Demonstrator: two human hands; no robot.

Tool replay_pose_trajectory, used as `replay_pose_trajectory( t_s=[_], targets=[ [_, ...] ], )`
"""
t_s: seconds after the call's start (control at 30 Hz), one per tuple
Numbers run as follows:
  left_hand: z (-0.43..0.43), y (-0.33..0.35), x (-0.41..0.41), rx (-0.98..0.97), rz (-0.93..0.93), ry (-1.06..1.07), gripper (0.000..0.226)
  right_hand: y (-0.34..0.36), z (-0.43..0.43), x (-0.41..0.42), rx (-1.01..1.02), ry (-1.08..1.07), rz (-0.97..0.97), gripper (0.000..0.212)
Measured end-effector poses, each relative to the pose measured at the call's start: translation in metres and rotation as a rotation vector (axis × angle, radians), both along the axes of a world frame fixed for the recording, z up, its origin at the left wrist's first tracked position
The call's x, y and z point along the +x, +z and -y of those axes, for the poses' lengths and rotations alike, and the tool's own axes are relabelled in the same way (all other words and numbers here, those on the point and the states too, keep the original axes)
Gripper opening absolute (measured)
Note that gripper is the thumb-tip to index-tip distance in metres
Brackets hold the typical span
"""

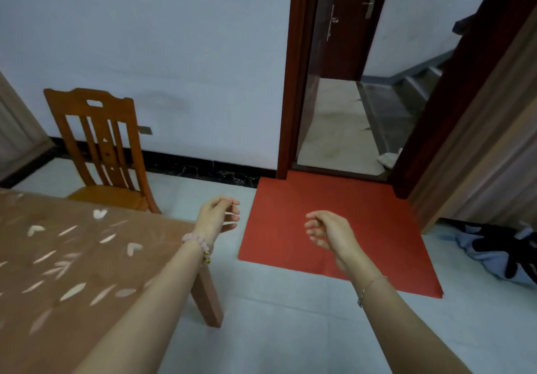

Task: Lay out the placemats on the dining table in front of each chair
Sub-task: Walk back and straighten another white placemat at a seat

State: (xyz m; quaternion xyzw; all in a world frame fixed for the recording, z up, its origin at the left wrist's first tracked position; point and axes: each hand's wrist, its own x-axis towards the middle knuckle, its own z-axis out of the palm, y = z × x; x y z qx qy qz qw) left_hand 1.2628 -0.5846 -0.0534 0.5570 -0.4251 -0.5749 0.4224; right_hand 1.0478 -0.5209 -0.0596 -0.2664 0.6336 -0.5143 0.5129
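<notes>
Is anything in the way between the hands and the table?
Nothing visible. Both hands are empty: the left hand hangs just past the table corner, the right hand over the red mat on the floor. The tabletop near the chair is bare. No placemats are in view.

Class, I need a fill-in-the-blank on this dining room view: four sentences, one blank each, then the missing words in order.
1. The mat lying on the floor by the doorway is coloured ____.
2. The wooden chair stands between the table and the ____.
3. The beaded bracelet is worn on the ____ wrist.
4. The left hand and right hand each hold ____.

Missing words: red; wall; left; nothing
</notes>
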Motion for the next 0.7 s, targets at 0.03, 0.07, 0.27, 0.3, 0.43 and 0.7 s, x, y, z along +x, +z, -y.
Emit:
replay_pose_trajectory(
  t_s=[0.03, 0.07, 0.27, 0.3, 0.43, 0.7],
  targets=[
    [0.023, 0.002, -0.005, -0.003, -0.005, 0.010, 0.024, -0.001, 0.025, -0.009, -0.004, 0.006, 0.006, 0.022],
    [0.044, 0.002, -0.010, -0.004, -0.010, 0.029, 0.024, -0.002, 0.050, -0.018, -0.005, 0.011, 0.012, 0.021],
    [0.179, -0.018, -0.029, -0.009, -0.006, 0.242, 0.024, -0.014, 0.232, -0.049, -0.002, 0.169, 0.019, 0.019],
    [0.198, -0.021, -0.030, -0.009, -0.008, 0.289, 0.024, -0.013, 0.261, -0.049, 0.001, 0.212, 0.010, 0.018],
    [0.273, -0.028, -0.027, -0.017, -0.016, 0.527, 0.025, 0.000, 0.378, -0.037, 0.026, 0.444, -0.023, 0.013],
    [0.322, -0.025, 0.046, -0.014, 0.009, 0.940, 0.027, 0.007, 0.526, 0.082, 0.034, 0.866, -0.052, 0.012]
  ],
)
